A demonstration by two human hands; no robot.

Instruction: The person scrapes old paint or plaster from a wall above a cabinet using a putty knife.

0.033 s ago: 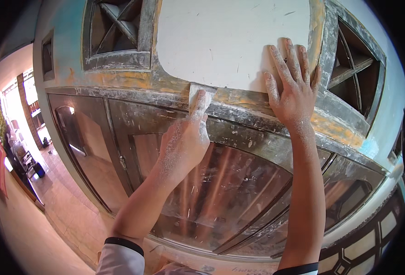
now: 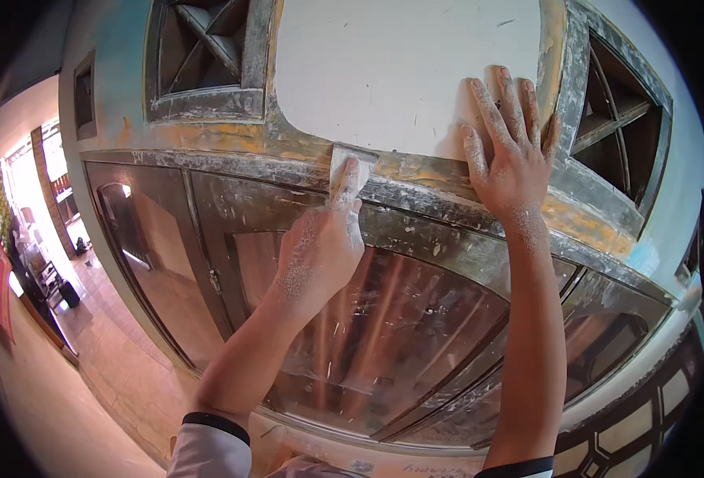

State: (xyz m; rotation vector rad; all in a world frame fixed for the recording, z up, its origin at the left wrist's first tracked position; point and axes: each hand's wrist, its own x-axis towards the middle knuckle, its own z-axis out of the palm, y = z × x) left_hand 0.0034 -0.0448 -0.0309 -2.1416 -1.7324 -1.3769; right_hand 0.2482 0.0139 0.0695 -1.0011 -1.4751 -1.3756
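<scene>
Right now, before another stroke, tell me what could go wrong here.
1. The left hand presses a pale flat piece right by the lower edge of the white panel; a slip upward could scuff the panel.
2. The right hand leans, fingers spread, with whitish dust on it, so it might lose its grip on the smooth surface.
3. The shiny pane sits below the left hand and might get knocked or scratched.

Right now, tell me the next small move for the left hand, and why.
I'd likely slide the pale flat piece a little rightward along the patchy strip: the left hand has a finger on it there, and the stretch just right shows orange and dark patches.
</scene>
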